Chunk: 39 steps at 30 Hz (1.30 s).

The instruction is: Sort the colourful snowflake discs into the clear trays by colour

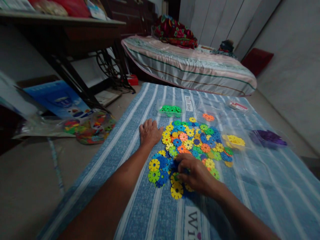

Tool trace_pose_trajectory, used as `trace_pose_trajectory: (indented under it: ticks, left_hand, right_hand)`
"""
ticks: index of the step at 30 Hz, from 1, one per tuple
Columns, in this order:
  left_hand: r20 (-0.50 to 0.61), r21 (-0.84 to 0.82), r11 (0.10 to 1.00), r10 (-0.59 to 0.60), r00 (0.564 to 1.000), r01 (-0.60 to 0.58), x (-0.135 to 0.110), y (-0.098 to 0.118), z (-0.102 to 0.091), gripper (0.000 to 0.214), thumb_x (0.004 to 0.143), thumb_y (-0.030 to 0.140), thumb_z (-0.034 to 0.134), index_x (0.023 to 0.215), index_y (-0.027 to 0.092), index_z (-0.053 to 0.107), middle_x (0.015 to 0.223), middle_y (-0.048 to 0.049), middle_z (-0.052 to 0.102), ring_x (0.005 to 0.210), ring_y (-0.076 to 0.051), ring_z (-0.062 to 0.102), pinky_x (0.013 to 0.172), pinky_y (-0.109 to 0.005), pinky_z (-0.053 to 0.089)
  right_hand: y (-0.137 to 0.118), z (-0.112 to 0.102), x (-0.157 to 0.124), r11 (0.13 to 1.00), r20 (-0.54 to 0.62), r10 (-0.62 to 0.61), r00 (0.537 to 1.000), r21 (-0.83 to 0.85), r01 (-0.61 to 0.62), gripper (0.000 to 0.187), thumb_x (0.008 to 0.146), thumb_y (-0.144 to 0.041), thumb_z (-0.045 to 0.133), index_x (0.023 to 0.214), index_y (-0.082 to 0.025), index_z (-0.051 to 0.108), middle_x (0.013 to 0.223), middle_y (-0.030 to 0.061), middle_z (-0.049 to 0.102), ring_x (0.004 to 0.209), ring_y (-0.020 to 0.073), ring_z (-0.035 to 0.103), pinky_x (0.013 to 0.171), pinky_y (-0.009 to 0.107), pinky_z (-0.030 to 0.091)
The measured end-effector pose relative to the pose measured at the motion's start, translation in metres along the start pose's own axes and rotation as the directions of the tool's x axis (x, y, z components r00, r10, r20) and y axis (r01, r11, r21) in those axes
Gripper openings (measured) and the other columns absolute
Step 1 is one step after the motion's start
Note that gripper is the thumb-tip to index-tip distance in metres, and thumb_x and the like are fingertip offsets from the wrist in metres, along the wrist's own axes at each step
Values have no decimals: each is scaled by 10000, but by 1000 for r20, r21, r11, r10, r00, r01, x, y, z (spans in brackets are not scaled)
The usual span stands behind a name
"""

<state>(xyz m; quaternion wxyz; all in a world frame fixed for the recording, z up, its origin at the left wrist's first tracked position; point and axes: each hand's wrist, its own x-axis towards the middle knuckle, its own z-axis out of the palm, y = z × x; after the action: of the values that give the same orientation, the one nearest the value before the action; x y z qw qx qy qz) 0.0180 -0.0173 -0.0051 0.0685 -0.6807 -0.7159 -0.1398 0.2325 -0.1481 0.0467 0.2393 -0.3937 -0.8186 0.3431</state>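
Note:
Notched plastic discs (pixel 183 136) in yellow, blue, green and orange lie in a loose heap on the striped blue cloth (pixel 140 213). My left hand (pixel 150 132) rests flat on the cloth at the heap's left edge, fingers stretched out, holding nothing. Over the near side of the heap, my right hand (pixel 196 171) has its fingers curled and pinched together. Dark blue and green bits show by its fingertips, but what they hold is hidden. Close to it lie a yellow disc (pixel 177 190) and a light green disc (pixel 154 176).
Clear tubs hold green discs (pixel 170 110), orange discs (pixel 208 117), yellow discs (pixel 233 141) and purple pieces (pixel 268 138). A clear lid (pixel 257 171) lies at right. Beyond stand a bed (pixel 190 66) and a treadle table (pixel 62 20). Bags of colourful pieces (pixel 91 133) sit on the floor.

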Motion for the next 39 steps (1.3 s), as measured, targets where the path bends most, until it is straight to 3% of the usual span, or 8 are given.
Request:
trace_pose_trajectory:
  ticks: [5, 9, 14, 16, 22, 27, 31, 39]
  left_hand:
    - [8, 9, 1000, -4, 1000, 4, -1, 0, -3, 450, 931, 456, 428, 1200, 137, 595, 1410, -191, 530, 1325, -328, 434, 1054, -491, 337]
    - [9, 3, 1000, -10, 1000, 10, -2, 0, -5, 427, 928, 447, 440, 1188, 150, 603, 1402, -185, 537, 1320, -324, 438, 1053, -488, 341]
    - [12, 0, 1000, -16, 1000, 16, -2, 1, -6, 423, 928, 444, 451, 1189, 150, 605, 1399, -183, 538, 1329, -319, 430, 1058, -482, 342]
    - [16, -6, 1000, -16, 1000, 16, -3, 1, -7, 424, 933, 441, 445, 1193, 144, 602, 1405, -182, 535, 1327, -318, 431, 1058, -481, 339]
    - [22, -32, 999, -25, 999, 26, -5, 4, -5, 457, 939, 445, 430, 1220, 119, 583, 1428, -193, 510, 1340, -325, 416, 1072, -487, 314]
    - [42, -46, 998, -29, 999, 31, -4, 6, -6, 453, 934, 442, 423, 1217, 129, 587, 1425, -187, 515, 1347, -328, 405, 1082, -493, 304]
    - [36, -40, 999, -22, 999, 24, -4, 5, -7, 457, 936, 436, 409, 1224, 127, 582, 1425, -190, 511, 1345, -326, 410, 1080, -490, 306]
    - [29, -38, 999, -20, 999, 21, 0, 4, -6, 437, 926, 452, 423, 1208, 162, 587, 1411, -179, 529, 1344, -325, 419, 1073, -490, 319]
  right_hand:
    - [10, -25, 15, 1000, -71, 24, 997, 6, -24, 179, 753, -56, 689, 712, -200, 591, 975, 39, 695, 973, 201, 647, 838, 340, 508]
    - [26, -55, 65, 982, -227, -5, 974, -184, -38, 138, 770, -133, 709, 706, -203, 608, 875, 40, 696, 858, 212, 650, 795, 366, 503]
    - [31, -93, 139, 973, -587, -99, 804, -227, -46, 63, 795, -239, 702, 805, -185, 673, 870, 53, 702, 820, 211, 643, 792, 365, 507]
    - [30, -92, 147, 978, -630, -118, 768, -207, -20, 103, 823, -274, 669, 840, -174, 687, 902, 68, 713, 837, 212, 652, 797, 362, 513]
    - [19, -31, 93, 959, -198, -178, 964, -254, 125, 125, 882, -222, 580, 866, -192, 701, 859, 51, 717, 798, 183, 649, 748, 316, 507]
    - [-1, 19, 53, 894, 73, -283, 956, -341, 291, 141, 900, -271, 624, 972, -170, 692, 1015, 112, 676, 1021, 245, 593, 873, 383, 494]
    - [-11, 43, 38, 846, 100, -231, 968, -471, 251, 334, 864, -393, 697, 1131, -194, 662, 1199, 140, 622, 1220, 323, 482, 1011, 511, 413]
    - [2, 44, 3, 864, -47, -129, 991, -495, 89, 214, 919, -273, 622, 1126, -229, 650, 1220, 90, 643, 1259, 291, 476, 1041, 486, 402]
